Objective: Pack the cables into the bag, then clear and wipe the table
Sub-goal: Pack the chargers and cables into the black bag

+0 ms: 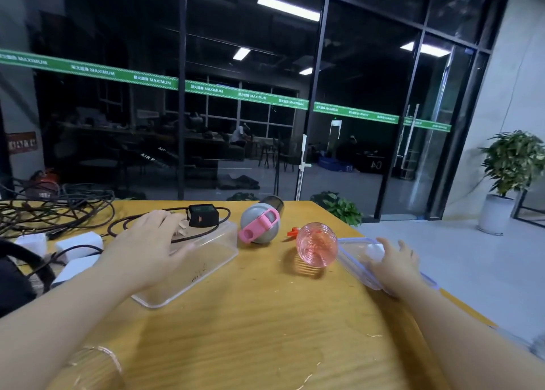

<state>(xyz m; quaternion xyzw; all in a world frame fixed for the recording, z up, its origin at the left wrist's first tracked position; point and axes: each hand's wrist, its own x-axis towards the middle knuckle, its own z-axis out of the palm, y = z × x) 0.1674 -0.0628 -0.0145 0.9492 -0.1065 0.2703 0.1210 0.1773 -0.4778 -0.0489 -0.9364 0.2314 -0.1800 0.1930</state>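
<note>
My left hand (150,242) lies flat with relaxed fingers on a clear plastic box (206,259) turned upside down on the wooden table (265,316). A black charger block (203,215) with a dark cable (118,227) sits just past the fingertips. My right hand (393,264) rests on a clear lid with a blue rim (351,249) at the table's right edge, fingers spread and slightly bent. A tangle of dark cables (53,209) lies at the far left beside white power adapters (78,243). No bag is in view.
A grey bottle with a pink handle (259,223) and a pink ribbed cup (317,246) lie on their sides mid-table. A clear glass (94,369) stands near the front edge. A glass wall runs behind the table; potted plants stand on the right.
</note>
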